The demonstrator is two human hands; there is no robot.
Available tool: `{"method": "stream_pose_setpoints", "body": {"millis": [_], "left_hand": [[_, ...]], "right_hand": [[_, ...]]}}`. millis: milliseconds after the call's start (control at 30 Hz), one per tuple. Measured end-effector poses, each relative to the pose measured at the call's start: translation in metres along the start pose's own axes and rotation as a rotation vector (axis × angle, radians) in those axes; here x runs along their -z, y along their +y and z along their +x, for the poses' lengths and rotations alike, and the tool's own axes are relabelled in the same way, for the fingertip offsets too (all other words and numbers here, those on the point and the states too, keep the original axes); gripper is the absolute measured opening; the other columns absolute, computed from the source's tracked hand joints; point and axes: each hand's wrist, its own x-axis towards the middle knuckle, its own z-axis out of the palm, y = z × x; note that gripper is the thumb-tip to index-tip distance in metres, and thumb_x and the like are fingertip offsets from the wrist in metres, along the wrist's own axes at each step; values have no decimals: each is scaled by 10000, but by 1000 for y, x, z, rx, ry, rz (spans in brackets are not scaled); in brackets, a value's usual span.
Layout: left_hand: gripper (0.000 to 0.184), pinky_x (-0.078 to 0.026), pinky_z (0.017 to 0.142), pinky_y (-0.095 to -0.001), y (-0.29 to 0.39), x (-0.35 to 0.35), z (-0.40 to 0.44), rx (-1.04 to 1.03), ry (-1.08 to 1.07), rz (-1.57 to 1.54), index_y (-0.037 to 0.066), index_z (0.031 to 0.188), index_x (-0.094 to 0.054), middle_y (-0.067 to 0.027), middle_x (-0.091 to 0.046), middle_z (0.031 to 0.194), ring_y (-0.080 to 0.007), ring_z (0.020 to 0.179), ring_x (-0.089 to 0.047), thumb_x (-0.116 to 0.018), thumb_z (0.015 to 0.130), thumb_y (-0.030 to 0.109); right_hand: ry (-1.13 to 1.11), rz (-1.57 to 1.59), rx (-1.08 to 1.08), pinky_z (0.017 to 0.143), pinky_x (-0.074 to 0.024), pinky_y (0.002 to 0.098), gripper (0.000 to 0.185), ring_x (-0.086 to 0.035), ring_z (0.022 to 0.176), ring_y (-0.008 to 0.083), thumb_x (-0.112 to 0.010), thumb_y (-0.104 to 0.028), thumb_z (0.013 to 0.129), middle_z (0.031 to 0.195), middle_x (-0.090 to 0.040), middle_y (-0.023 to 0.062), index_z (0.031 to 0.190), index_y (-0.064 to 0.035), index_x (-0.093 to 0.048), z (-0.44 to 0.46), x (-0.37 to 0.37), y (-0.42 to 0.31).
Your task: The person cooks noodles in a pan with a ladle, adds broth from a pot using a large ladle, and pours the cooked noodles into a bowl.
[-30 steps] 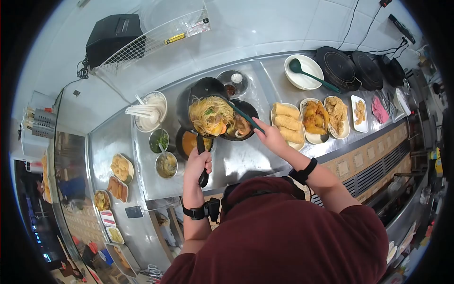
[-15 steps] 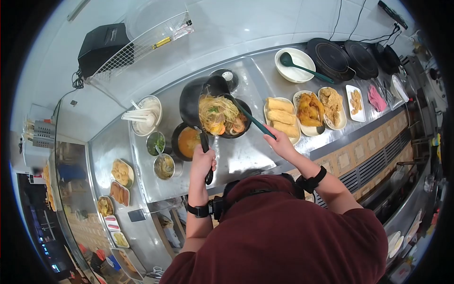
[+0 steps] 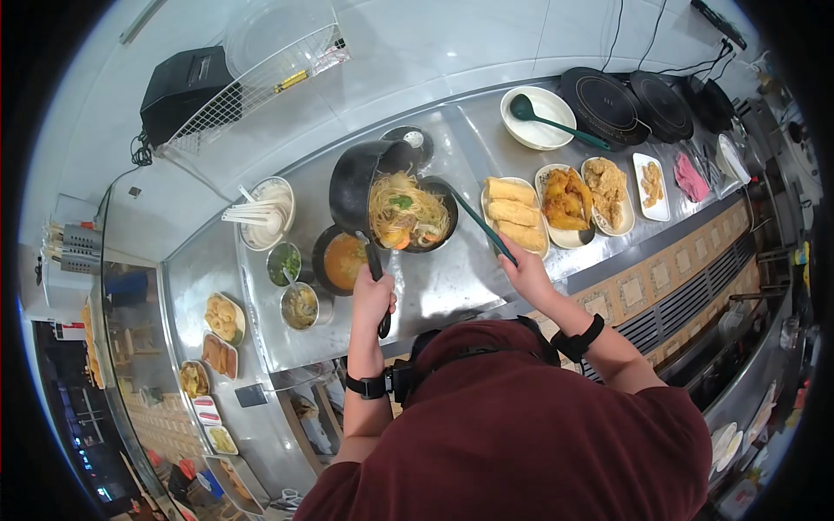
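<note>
My left hand point(image 3: 373, 296) is wrapped round the black handle of a dark pan point(image 3: 353, 193), which is tipped on its side toward the right. Noodles with green leaves and orange pieces point(image 3: 401, 208) lie at its mouth and over a black bowl point(image 3: 450, 227) beneath. A dark green utensil point(image 3: 474, 217) is gripped in my right hand point(image 3: 525, 269); its head is at the bowl's upper right edge. Just left of my left hand stands a black bowl of orange soup point(image 3: 345, 260).
Plates of rolls point(image 3: 514, 214), fried pieces point(image 3: 566, 200) and fried chunks point(image 3: 606, 193) line the right side. Behind them are a white bowl point(image 3: 538, 137) and round black cookers point(image 3: 603, 106). Metal cups point(image 3: 300, 306) and a bowl of white spoons point(image 3: 266, 214) stand left.
The noodles have slid down toward the black bowl and cover more of it. My right hand and the green utensil have drawn away to the right. The view has shifted a little.
</note>
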Motion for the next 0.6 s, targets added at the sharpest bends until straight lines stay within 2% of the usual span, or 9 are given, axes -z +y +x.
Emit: {"method": "stream_pose_setpoints", "body": {"millis": [67, 167, 367, 467, 600], "left_hand": [[158, -331, 312, -250, -1, 1, 1, 2, 6, 9, 66, 805, -350, -37, -416, 583, -101, 383, -403, -475, 719, 20], [156, -331, 311, -251, 0, 1, 2, 10, 16, 19, 64, 801, -351, -35, -415, 578, -103, 381, -404, -476, 720, 20], [150, -332, 310, -255, 3, 2, 6, -19, 66, 24, 55, 799, -354, -34, -415, 567, -109, 377, -406, -478, 722, 22], [148, -332, 311, -255, 5, 5, 9, -18, 89, 22, 52, 802, -356, -32, -416, 566, -111, 375, -405, -478, 722, 23], [144, -328, 309, -254, 9, 10, 10, -22, 94, 21, 49, 809, -359, -31, -415, 569, -110, 375, -404, -473, 724, 21]], "right_hand": [[21, -103, 38, 634, -444, 325, 447, -576, 701, 313, -526, -80, 811, 819, -580, 212, 1247, -82, -427, -2, 6, -8], [61, -165, 110, 609, -437, 349, 476, -548, 680, 351, -532, -66, 797, 762, -556, 212, 1258, -100, -417, -1, 8, -11], [38, -118, 105, 612, -438, 394, 477, -552, 676, 342, -545, -81, 777, 746, -563, 187, 1240, -125, -437, 13, -5, -10], [62, -120, 166, 606, -440, 395, 476, -553, 685, 341, -545, -79, 775, 768, -566, 176, 1237, -137, -443, 12, -7, -7], [90, -224, 216, 556, -428, 370, 475, -532, 611, 314, -549, -52, 765, 702, -518, 149, 1223, -147, -472, 6, -4, -4]]}}
